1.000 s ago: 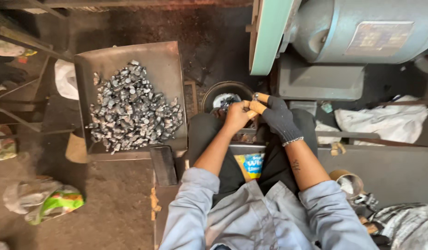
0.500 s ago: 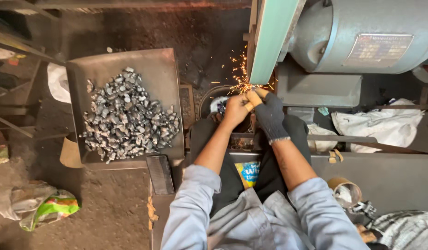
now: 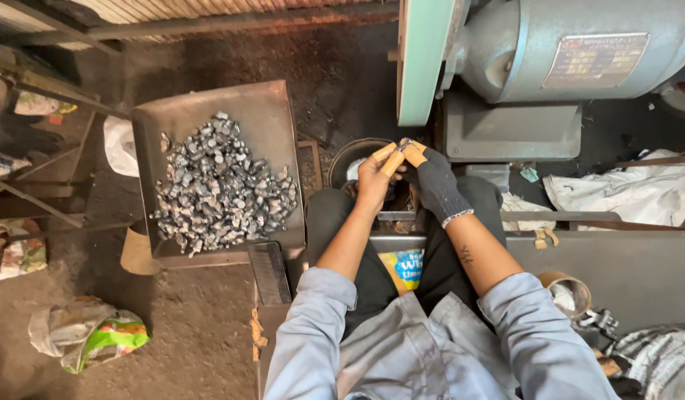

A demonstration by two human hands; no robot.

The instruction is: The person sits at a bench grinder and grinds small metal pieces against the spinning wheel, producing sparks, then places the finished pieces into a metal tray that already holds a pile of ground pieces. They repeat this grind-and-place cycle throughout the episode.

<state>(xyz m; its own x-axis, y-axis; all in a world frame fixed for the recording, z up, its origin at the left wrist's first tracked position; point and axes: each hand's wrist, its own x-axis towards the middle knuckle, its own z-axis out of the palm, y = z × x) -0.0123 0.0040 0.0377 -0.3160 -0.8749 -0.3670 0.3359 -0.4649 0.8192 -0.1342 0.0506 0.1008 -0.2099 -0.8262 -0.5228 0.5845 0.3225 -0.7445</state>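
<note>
The sparks that were flying at the edge of the green wheel guard (image 3: 416, 63) half a second ago are gone, and both hands have drawn slightly back from it, toward six o'clock.

The left hand (image 3: 374, 181) is bare apart from orange wraps on thumb and forefinger. The right hand (image 3: 433, 181) wears a dark knit glove with orange tips. Their fingertips meet in a tight pinch on a small metal piece (image 3: 403, 145), just at six o'clock of the guard's lower end. The piece is too small to make out in shape. Two hands on so small a part probably steady it against the wheel's pull, and the wraps likely shield the fingertips from heat and grit.

At nine o'clock of the hands, well apart, a shallow metal tray (image 3: 264, 104) holds a heap of grey metal pieces (image 3: 220, 185), set within arm's reach. A dark round bowl (image 3: 350, 157) lies just beneath the hands. At one o'clock sits the grey motor housing (image 3: 572, 48) on its base.

The floor (image 3: 187, 333) is bare, dusty earth, blackened near the machine. A crumpled green and white bag (image 3: 90, 337) lies at seven o'clock, white cloth (image 3: 631, 194) at three o'clock. The person sits with knees up in dark trousers and a grey-blue shirt.
</note>
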